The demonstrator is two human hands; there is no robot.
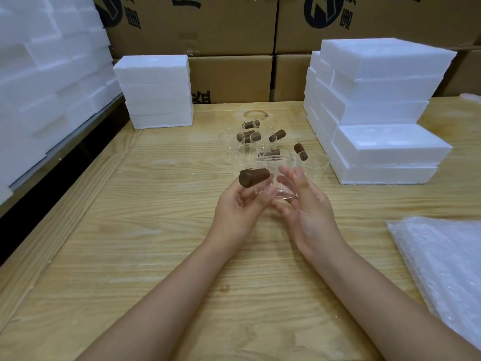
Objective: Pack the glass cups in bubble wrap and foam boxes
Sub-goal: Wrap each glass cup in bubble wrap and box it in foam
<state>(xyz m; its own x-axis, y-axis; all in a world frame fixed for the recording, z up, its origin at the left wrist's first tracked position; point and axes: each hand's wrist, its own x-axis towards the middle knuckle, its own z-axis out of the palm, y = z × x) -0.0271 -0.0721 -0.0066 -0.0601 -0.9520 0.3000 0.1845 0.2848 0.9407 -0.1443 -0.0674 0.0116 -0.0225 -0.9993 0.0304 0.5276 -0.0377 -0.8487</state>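
I hold one clear glass cup (282, 186) with a brown wooden handle (253, 177) above the middle of the wooden table (130, 230). My left hand (240, 207) grips it from below, fingers curled under the handle and the glass. My right hand (307, 204) lies against the cup's right side with its fingers nearly straight. Several more glass cups with brown handles (250, 136) stand behind, toward the table's back. A pile of bubble wrap sheets (442, 269) lies at the right edge. White foam boxes are stacked at the back left (156, 92) and at the right (377, 110).
A tall wall of foam boxes (44, 82) fills the left side beyond the table edge. Brown cardboard cartons (231, 76) line the back. Bare wood lies in front of my forearms and to the left.
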